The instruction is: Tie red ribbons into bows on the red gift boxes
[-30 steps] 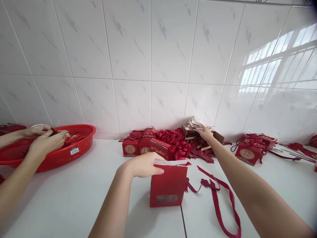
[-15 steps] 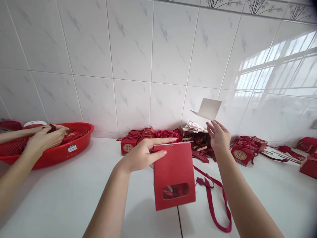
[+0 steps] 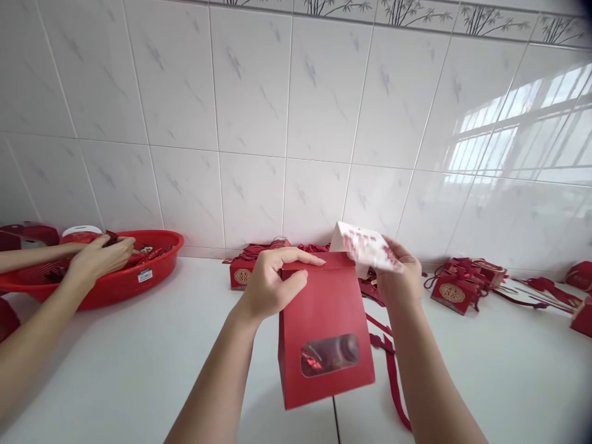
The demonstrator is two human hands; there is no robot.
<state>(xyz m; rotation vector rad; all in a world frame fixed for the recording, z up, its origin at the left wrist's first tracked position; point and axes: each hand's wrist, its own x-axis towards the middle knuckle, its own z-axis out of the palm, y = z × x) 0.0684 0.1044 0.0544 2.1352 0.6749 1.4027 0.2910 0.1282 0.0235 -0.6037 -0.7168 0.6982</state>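
My left hand (image 3: 282, 280) is closed on the top left edge of a red gift box (image 3: 324, 314), thumb in front and fingers along the upper edge. The box hangs slightly tilted over the table. Through its clear window (image 3: 330, 356) something shiny and red shows. A folded white card (image 3: 367, 245) with a blurred red print is in my right hand (image 3: 401, 274), whose fingers pinch its right side. Its lower left part overlaps the top right of the box; whether they touch I cannot tell. A dark red ribbon (image 3: 393, 382) lies on the table behind the box.
At the left, another person's hands (image 3: 99, 262) work over a red plastic basin (image 3: 173, 259). Small red boxes stand near the wall, left of centre (image 3: 241, 276) and at the right (image 3: 451, 290). More ribbons (image 3: 546, 290) lie at the far right of the white table (image 3: 152, 370).
My right hand has brought the card down and left from above the pile to the box top, turning its printed side into view. My left hand still grips the box, which is slightly lower.
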